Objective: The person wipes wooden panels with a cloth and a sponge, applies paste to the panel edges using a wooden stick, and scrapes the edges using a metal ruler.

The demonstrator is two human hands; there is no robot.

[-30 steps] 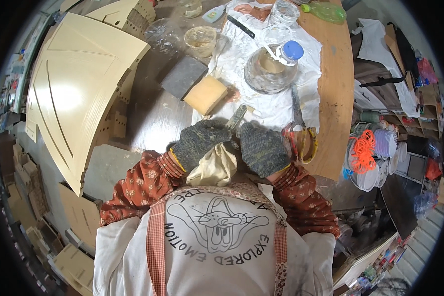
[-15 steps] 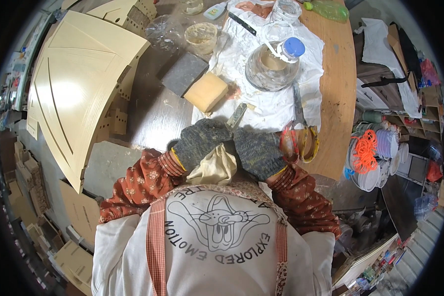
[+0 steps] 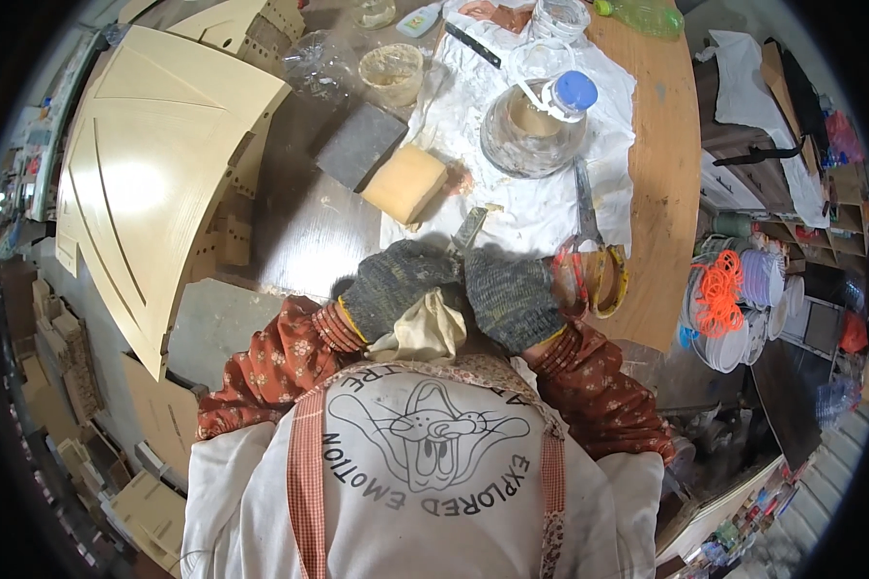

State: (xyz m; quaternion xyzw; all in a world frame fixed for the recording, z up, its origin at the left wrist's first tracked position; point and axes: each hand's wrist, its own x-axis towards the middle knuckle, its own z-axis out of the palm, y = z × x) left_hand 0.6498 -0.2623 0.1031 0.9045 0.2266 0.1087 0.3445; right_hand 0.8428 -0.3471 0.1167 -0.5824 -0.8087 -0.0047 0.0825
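Note:
My left hand (image 3: 394, 288), in a dark grey knitted glove, is curled at the table's near edge. A crumpled cream cloth (image 3: 421, 330) bunches against it, close to my apron, and looks gripped by its fingers. Just to the right, my right hand (image 3: 514, 301), gloved alike, is curled with its fingertips hidden; what it holds, if anything, does not show. A narrow flat blade-like tool (image 3: 469, 229) lies on the white cloth (image 3: 512, 217) just beyond the gloves. Scissors (image 3: 589, 217) with red and yellow handles lie beside my right hand.
A yellow sponge (image 3: 406, 183) and a dark grey block (image 3: 361, 145) lie ahead. A clear jug (image 3: 529, 140) with a blue cap, a cloudy tub (image 3: 392, 75) and a black-handled knife (image 3: 472, 44) stand or lie farther back. Large cream panels (image 3: 154, 174) occupy the left.
My gloved hands have drawn slightly apart, the right one shifting a little rightward, so a narrow gap shows between them. The tools on the table have stayed put.

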